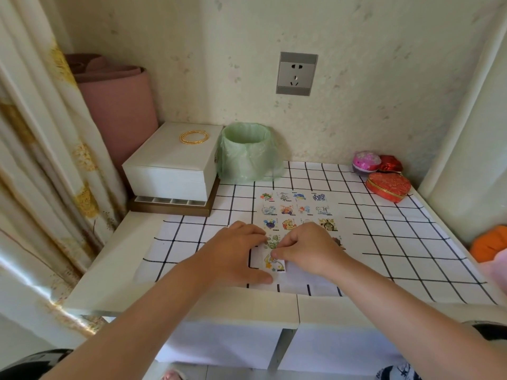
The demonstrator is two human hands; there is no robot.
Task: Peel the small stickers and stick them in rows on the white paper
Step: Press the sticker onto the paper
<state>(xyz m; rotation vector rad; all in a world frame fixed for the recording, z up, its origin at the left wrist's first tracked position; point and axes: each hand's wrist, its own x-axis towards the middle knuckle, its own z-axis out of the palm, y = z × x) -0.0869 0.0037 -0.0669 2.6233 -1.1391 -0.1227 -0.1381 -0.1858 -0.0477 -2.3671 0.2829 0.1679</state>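
Forearms come in from 7 and 5 o'clock and meet mid-frame over the white paper sheet [299, 275], which lies on the black-grid white cloth [411, 242] on the white table [109, 270]. Fingers of the right hand [304, 248] are curled, with thumb and forefinger pinching the top edge of the small rectangular sticker with a yellow figure and star [275, 264]. Palm down, the left hand [238, 256] has fairly straight fingers resting on the paper's 9 o'clock edge. It grips nothing and looks to be pinning the sheet. Key relation: the sticker sits at 7 o'clock of the right knuckles and directly at 6 o'clock of the green frog-like sticker [271, 241]. Its long axis runs roughly 12–6, and the left thumb tip is just beside its lower edge. The right hand owns it. It has a white border, a dark label strip at the lower corner and no visible curl. Can't tell if it's stuck down or lifted clear. Three full rows of colourful stickers [286, 209] sit at 12 o'clock of the hands, and a fourth is partly hidden under the right hand. My read: this is slot one of row five. It needs squaring under the green one, then pressing flat. Main risk is skew.
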